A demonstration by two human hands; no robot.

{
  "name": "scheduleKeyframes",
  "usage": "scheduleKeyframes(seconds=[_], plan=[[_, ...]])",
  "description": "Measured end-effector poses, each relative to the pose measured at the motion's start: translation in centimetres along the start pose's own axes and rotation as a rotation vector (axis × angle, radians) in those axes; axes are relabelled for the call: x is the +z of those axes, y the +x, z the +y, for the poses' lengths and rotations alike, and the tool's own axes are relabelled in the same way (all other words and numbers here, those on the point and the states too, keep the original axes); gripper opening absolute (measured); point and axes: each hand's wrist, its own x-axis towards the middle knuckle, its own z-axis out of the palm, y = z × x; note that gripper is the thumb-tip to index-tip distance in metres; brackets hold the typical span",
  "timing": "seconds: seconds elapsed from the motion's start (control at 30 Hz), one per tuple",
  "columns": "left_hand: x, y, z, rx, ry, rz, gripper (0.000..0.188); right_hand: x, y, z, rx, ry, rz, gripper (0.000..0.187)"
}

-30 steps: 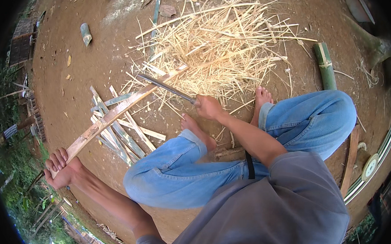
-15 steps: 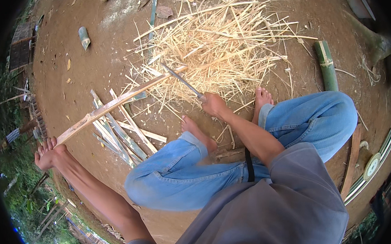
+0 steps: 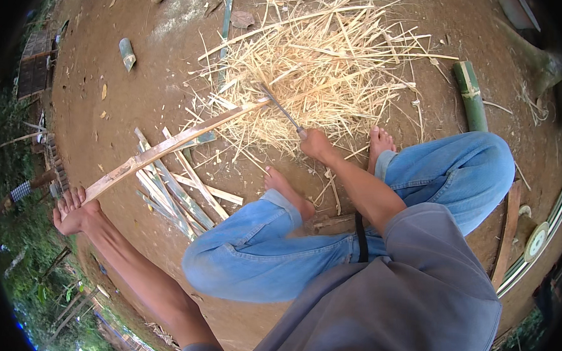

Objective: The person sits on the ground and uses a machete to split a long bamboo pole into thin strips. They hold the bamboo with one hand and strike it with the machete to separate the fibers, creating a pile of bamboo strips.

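Note:
My left hand (image 3: 73,213) is closed round the near left end of a long split bamboo strip (image 3: 160,149). The strip slants up and right across the ground to the pile of pale shavings (image 3: 326,75). In my right hand (image 3: 316,143) is the handle of a knife (image 3: 283,109) with a long, narrow dark blade. The blade points up and left, and its tip lies over the far end of the strip; whether it touches there I cannot tell.
Several split bamboo strips (image 3: 177,192) lie beneath the held one, left of my knee. A green bamboo piece (image 3: 469,97) stands out at right, and a short bamboo piece (image 3: 127,53) lies at upper left. A wooden board (image 3: 508,234) and a pale disc (image 3: 535,241) are at far right.
My right hand and the knife have shifted slightly right, with the blade now at the strip's far end. My left hand keeps its hold on the strip.

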Motion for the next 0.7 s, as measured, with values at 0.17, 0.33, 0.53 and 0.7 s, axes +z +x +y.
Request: scheduleKeyframes(seconds=[0.17, 0.33, 0.53, 0.7], plan=[[-1.1, -2.4, 0.8, -0.087, -0.225, -0.535, 0.032, 0.7, -2.5, -2.4, -0.334, -0.173, -0.02, 0.022], [-1.7, -4.6, 1.7, -0.062, -0.212, -0.522, 0.032, 2.0, -0.5, -1.5, -0.145, -0.062, 0.036, 0.024], [-1.4, -3.8, 1.1, -0.053, -0.19, -0.42, 0.031, 2.1, -1.5, -0.2, -0.195, -0.105, 0.06, 0.024], [-2.6, -3.5, 1.2, -0.068, -0.168, -0.442, 0.031, 2.0, -3.7, -2.2, -0.32, -0.182, 0.022, 0.022]])
